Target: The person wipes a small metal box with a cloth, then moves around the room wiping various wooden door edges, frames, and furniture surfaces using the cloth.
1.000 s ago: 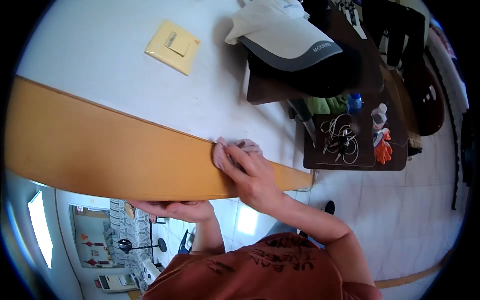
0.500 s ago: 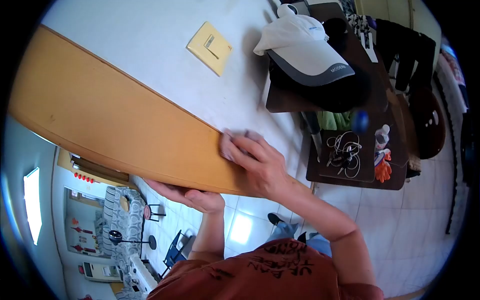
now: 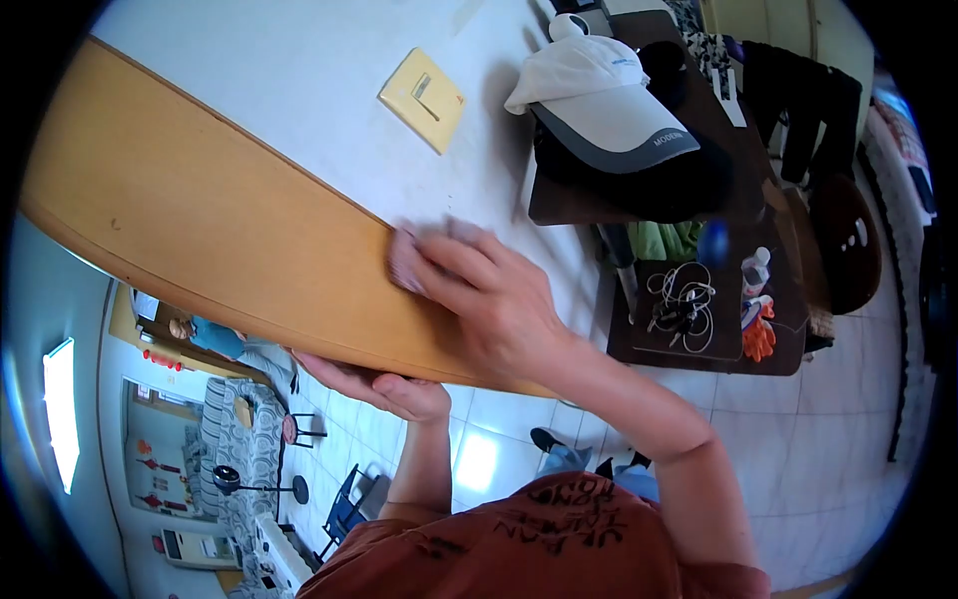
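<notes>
A long orange-brown wooden panel (image 3: 230, 210) runs slantwise along the white wall, from the upper left to the middle. My right hand (image 3: 504, 299) is closed on a pinkish-grey cloth (image 3: 406, 262), blurred by motion, and presses it against the panel's face near the wall-side edge. Beneath the panel's lower edge is my left hand (image 3: 384, 389), its fingers stretched out along the underside; part of them is hidden by the panel. A cream light switch (image 3: 423, 100) is on the wall above my right hand.
At the right, a dark shelf unit (image 3: 569, 205) holds a white cap (image 3: 609, 95), tangled cables (image 3: 689, 304), a small bottle (image 3: 755, 272) and orange gloves (image 3: 758, 334). A person in a blue top (image 3: 215, 337) is in the background, near a patterned sofa (image 3: 254, 419).
My right hand and the cloth have moved left along the panel. My left hand stays at the lower edge. A person has come into view in the background at left.
</notes>
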Motion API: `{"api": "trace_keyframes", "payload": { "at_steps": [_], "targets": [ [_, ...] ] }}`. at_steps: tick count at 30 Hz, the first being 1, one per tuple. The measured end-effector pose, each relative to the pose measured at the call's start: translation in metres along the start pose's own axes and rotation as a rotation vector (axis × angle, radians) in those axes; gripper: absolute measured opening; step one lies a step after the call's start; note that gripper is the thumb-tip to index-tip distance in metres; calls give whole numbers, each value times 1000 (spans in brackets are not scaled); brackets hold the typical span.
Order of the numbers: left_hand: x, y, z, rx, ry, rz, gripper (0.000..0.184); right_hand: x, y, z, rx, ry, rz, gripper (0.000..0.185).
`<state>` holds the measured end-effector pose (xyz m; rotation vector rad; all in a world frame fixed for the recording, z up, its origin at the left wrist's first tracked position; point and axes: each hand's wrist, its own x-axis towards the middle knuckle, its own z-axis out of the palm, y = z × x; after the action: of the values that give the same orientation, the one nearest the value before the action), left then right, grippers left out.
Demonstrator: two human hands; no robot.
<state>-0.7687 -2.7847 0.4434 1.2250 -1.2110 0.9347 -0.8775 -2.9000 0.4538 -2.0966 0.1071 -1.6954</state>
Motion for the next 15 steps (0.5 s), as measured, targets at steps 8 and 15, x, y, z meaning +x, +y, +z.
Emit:
{"api": "trace_keyframes", "payload": {
  "at_steps": [8,15],
  "targets": [
    [-1,-2,-4,82,-11,36,79,-125,3,13,-25,-139,130,63],
    [-1,-5,-6,102,-10,29,80,-63,8,5,-52,-91,-7,59]
  ]
}}
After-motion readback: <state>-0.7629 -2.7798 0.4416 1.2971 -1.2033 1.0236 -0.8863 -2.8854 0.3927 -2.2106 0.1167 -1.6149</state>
